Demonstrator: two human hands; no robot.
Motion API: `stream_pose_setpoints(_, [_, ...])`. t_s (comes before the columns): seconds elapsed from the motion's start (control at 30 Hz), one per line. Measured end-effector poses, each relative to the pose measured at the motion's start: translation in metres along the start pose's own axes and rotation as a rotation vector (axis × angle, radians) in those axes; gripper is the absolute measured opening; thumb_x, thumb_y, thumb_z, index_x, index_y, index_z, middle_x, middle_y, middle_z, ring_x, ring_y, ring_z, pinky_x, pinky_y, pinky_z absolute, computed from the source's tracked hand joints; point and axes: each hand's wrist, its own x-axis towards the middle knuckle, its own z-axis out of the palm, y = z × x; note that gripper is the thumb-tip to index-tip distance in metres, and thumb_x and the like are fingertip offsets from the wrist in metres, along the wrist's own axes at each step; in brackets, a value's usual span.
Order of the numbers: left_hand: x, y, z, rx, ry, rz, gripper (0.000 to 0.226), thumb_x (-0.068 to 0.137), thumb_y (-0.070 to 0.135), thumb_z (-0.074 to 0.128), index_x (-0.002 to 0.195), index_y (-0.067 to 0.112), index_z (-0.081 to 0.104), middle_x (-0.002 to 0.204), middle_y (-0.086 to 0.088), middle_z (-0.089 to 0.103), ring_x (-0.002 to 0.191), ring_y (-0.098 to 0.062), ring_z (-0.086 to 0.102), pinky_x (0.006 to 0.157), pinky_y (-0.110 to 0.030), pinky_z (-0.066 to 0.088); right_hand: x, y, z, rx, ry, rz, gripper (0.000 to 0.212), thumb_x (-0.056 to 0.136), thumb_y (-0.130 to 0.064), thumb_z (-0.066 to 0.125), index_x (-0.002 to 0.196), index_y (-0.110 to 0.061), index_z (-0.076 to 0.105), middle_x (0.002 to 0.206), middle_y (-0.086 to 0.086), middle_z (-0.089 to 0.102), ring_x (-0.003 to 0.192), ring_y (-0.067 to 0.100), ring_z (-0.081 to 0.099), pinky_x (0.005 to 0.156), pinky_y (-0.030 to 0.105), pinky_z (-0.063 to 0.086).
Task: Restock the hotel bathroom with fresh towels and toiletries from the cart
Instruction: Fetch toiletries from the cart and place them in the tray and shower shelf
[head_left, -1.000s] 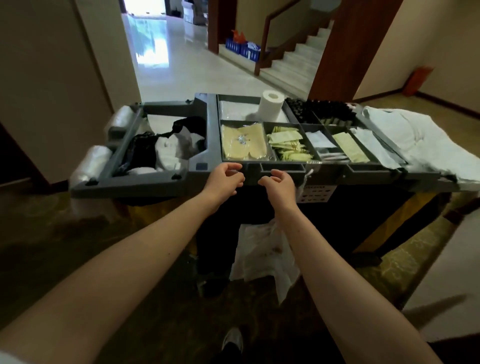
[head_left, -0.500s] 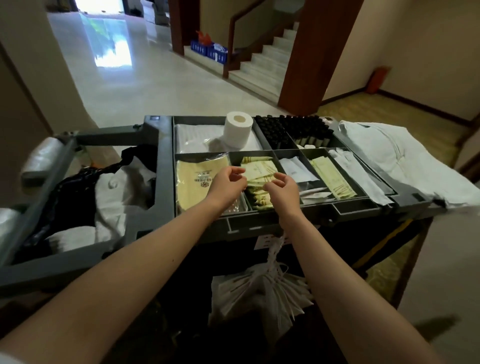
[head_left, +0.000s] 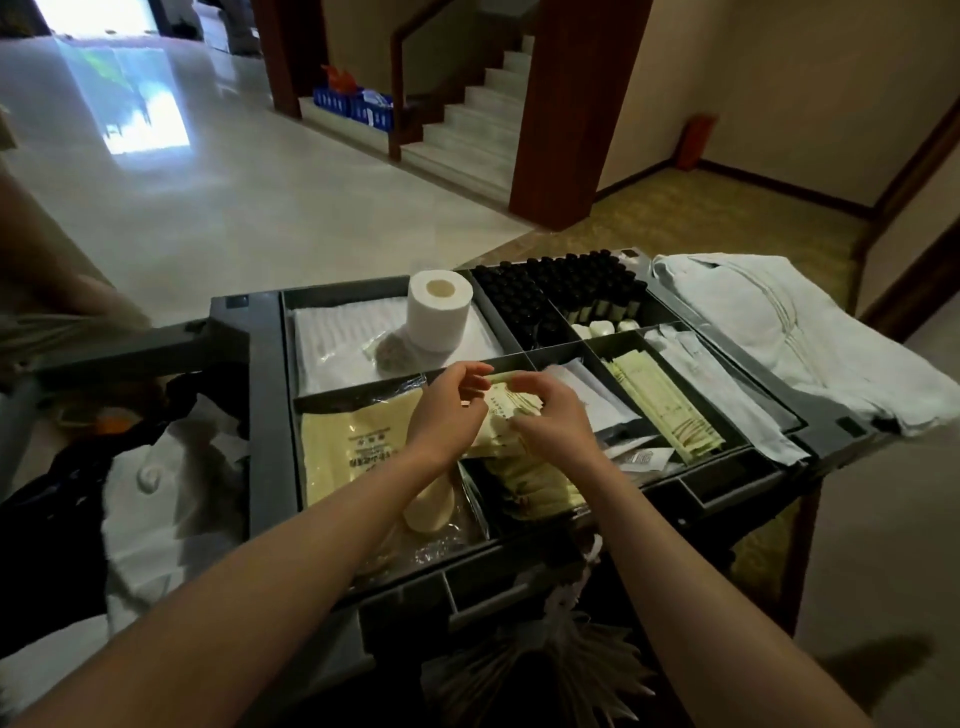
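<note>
A thin bundle of pale yellow packets (head_left: 501, 404) is pinched between two hands just above the cart tray (head_left: 265, 415). The left hand (head_left: 447, 413) is closed on its far edge and the right hand (head_left: 553, 418) is curled over its near side. The packets cannot be counted. One toilet roll (head_left: 439, 306) is stood upright in a back compartment. Folded towels (head_left: 769, 332) are laid at the tray's right edge.

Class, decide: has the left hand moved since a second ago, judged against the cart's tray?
Yes. The left hand went forward, from the near rim of the tray to above its packet compartments.
</note>
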Motion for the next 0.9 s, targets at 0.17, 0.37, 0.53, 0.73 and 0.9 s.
stream_pose_setpoints(0.17, [0.004, -0.011, 0.007, 0.072, 0.033, 0.031, 0.046, 0.086, -0.004, 0.05, 0.116, 0.03, 0.06, 0.105, 0.013, 0.062, 0.1, -0.001, 0.059, 0.087, -0.029, 0.053, 0.011, 0.013, 0.0, -0.152, -0.182, -0.091, 0.048, 0.081, -0.012, 0.065, 0.123, -0.034, 0.062, 0.124, -0.014, 0.062, 0.123, 0.009, 0.053, 0.095, 0.029, 0.049])
stream_pose_setpoints(0.37, [0.005, -0.017, 0.018, 0.109, 0.072, -0.021, 0.047, 0.091, -0.001, 0.046, 0.124, 0.031, 0.057, 0.115, 0.013, 0.062, 0.107, -0.004, 0.058, 0.093, -0.03, 0.052, 0.022, 0.025, -0.007, -0.268, -0.363, -0.118, 0.064, 0.079, -0.011, 0.06, 0.14, -0.025, 0.049, 0.138, -0.001, 0.052, 0.121, 0.019, 0.052, 0.1, 0.044, 0.05])
stream_pose_setpoints(0.53, [0.005, -0.019, 0.018, 0.161, 0.09, -0.044, 0.048, 0.092, -0.001, 0.043, 0.126, 0.03, 0.056, 0.116, 0.014, 0.064, 0.106, -0.003, 0.059, 0.09, -0.029, 0.053, 0.024, 0.049, -0.001, -0.246, -0.311, -0.174, 0.052, 0.09, -0.013, 0.06, 0.14, -0.025, 0.051, 0.14, -0.007, 0.052, 0.12, 0.006, 0.05, 0.101, 0.031, 0.049])
stream_pose_setpoints(0.73, [-0.005, -0.026, 0.021, 0.241, 0.092, 0.066, 0.04, 0.096, 0.011, 0.038, 0.126, 0.032, 0.054, 0.117, 0.011, 0.064, 0.106, -0.002, 0.059, 0.092, -0.031, 0.053, 0.022, 0.06, 0.007, -0.252, -0.214, -0.23, 0.038, 0.097, -0.023, 0.056, 0.135, -0.026, 0.057, 0.135, -0.008, 0.058, 0.123, 0.008, 0.05, 0.104, 0.032, 0.044])
stream_pose_setpoints(0.9, [-0.005, -0.028, 0.023, 0.273, 0.122, 0.095, 0.043, 0.094, 0.006, 0.038, 0.126, 0.028, 0.055, 0.114, 0.008, 0.064, 0.104, -0.005, 0.06, 0.09, -0.033, 0.053, 0.022, 0.061, 0.007, -0.242, -0.229, -0.237, 0.044, 0.095, -0.032, 0.057, 0.138, -0.026, 0.055, 0.139, -0.006, 0.055, 0.128, 0.01, 0.046, 0.108, 0.038, 0.042])
